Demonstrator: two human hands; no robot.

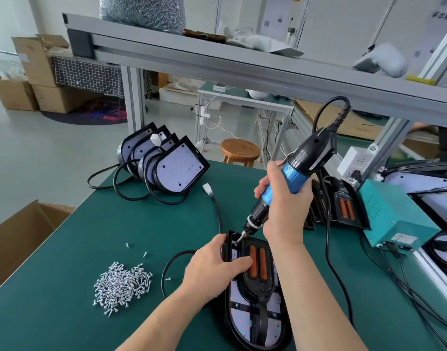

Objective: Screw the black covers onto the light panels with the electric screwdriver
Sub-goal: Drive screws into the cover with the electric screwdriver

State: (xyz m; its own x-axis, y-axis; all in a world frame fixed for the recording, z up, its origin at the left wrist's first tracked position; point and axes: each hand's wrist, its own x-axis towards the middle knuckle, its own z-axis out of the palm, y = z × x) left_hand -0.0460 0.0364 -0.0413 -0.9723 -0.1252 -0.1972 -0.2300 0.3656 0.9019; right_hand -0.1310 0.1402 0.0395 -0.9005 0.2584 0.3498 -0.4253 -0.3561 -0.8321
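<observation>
**Driving a screw at the far left corner of the cover**

A black-framed, D-shaped light panel (236, 323) with a white LED board lies flat on the green worktop (103, 224), directly in front of the person. Its long axis runs from the rounded near end to the square far end. A black cover (256, 287) of moulded plastic, with two orange strips, rests on it along the same axis.

The right hand (285, 206) is closed round the barrel of a blue-and-black electric screwdriver (291, 178). The tool is tilted, its cabled top leaning up and to the right. Its bit points down and to the left and meets the panel's far left corner, just beyond the left hand (215, 267). Whether a screw sits under the bit is too small to tell.

The left hand steadies the work. Its fingers curl over the panel's left edge and its thumb presses on the cover beside the orange strips. It is the hand nearer to the fastening point.

A heap of small silver screws (122, 285) lies on the worktop to the left, within reach of that hand. The remaining fixing points probably lie along the panel's length, towards the person.
</observation>
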